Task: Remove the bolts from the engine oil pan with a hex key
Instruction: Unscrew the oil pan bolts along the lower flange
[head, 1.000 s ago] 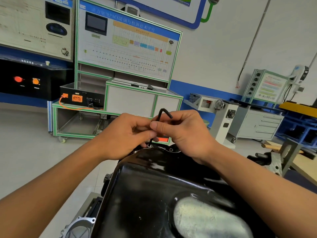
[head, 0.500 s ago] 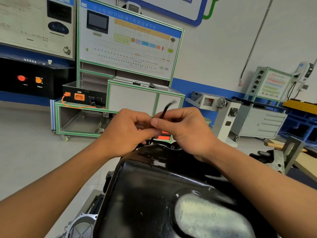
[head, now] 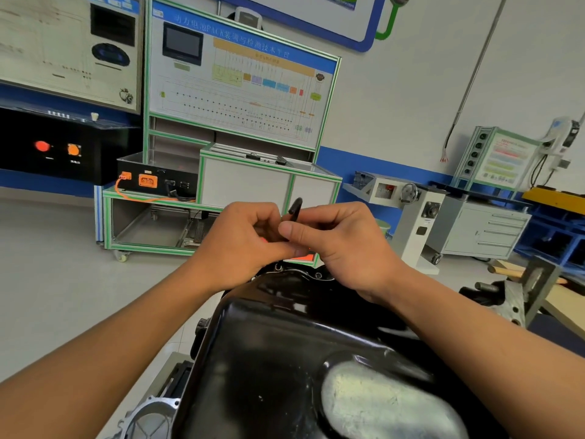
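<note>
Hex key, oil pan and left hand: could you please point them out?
hex key (head: pixel 295 208), head view, end above the fingers.
oil pan (head: pixel 278 359), head view, glossy black top.
left hand (head: pixel 240 245), head view, back of hand.

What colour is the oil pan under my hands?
Glossy black oil pan, with a dull grey patch; head view.

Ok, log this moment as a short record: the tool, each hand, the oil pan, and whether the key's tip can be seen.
tool: hex key, black, bent end sticking up between the hands, blurred
left hand: fingers curled, pinching the key's shaft
right hand: thumb and fingers pinching the key just below the bend
oil pan: glossy black, under the hands, pale patch near the camera
key tip: hidden behind the hands; cannot tell whether it sits in a bolt
</note>
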{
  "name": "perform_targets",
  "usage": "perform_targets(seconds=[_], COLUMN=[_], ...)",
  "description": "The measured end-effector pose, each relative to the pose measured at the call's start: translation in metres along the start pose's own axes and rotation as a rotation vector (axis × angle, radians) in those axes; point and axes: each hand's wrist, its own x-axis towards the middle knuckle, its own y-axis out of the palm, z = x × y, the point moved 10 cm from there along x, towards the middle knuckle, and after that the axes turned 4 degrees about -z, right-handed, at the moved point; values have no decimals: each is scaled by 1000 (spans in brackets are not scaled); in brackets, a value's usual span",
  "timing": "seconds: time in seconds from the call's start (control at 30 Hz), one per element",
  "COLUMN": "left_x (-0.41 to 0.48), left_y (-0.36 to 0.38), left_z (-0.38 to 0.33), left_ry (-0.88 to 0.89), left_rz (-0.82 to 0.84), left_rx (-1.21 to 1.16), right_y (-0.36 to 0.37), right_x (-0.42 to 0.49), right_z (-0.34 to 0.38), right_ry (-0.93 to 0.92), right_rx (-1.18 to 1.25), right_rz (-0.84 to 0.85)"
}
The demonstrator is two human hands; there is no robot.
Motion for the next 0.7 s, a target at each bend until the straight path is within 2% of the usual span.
perform_targets(seconds=[0.13, 0.17, 0.33, 0.43, 0.5, 0.7], left_x=[-9, -10, -2, -5, -9, -1], left_y=[11, 10, -2, 11, 15, 6], left_z=[2, 2, 0, 0, -2, -6], left_ry=[-17, -5, 5, -22, -21, 13], left_rz=[221, 231, 21, 160, 256, 78], left_rx=[-8, 14, 42, -28, 18, 54], right_y=[-2, -1, 1, -1, -2, 0], right_x=[1, 0, 0, -1, 0, 0], right_z=[-2, -2, 0, 1, 0, 1], right_ry=[1, 3, -1, -5, -12, -13], right_rx=[-41, -46, -48, -51, -71, -66], right_rz=[-16, -14, -5, -16, -28, -21])
